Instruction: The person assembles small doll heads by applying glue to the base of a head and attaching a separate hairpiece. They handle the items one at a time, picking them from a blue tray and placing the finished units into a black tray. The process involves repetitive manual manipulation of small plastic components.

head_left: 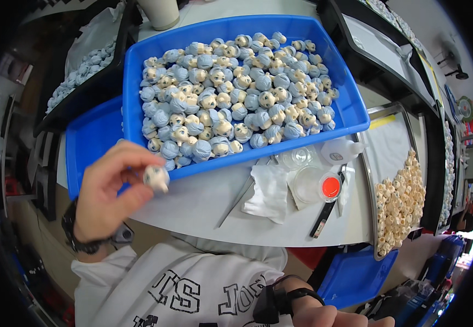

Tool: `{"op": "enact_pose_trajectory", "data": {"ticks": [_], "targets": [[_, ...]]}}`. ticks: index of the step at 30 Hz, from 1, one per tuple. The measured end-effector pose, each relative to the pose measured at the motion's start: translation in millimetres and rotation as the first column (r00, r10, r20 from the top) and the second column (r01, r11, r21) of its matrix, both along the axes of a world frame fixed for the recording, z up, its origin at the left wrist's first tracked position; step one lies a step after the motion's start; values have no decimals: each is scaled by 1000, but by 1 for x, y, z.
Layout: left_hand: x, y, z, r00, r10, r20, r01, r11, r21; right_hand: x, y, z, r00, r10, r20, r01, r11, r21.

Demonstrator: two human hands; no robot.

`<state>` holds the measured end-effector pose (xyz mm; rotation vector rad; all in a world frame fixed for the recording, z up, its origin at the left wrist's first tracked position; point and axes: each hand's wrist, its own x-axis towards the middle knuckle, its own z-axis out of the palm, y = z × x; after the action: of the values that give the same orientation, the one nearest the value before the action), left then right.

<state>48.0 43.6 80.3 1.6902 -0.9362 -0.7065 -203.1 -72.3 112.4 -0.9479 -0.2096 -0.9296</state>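
Beside the blue tray — left hand pinches a small doll head

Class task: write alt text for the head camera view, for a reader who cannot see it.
A person's left hand holds a small cream toy head in its fingertips in front of a blue tray heaped with blue-haired toy heads. On the grey table lie a white cloth, tweezers and a dish of red paint. The right hand sits at the bottom edge.
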Motion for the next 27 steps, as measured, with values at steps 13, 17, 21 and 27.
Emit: {"op": "enact_pose_trajectory", "data": {"ticks": [13, 17, 21, 27], "targets": [[-8, -25, -4, 670, -118, -733, 97, 993, -72, 9, -14, -6, 977, 189, 102, -187, 982, -25], [-18, -34, 2, 616, -118, -779, 118, 991, -57, 5, -14, -4, 982, 185, 45, -187, 981, 49], [-19, -36, 3, 593, -124, -796, 175, 984, -23, 29, -2, -2, 997, 25, 67, -30, 997, 77], [10, -51, 22, 935, -355, -1, 348, 917, 193, 23, -6, -14, 995, 2, 101, -1, 1000, -8]]}}
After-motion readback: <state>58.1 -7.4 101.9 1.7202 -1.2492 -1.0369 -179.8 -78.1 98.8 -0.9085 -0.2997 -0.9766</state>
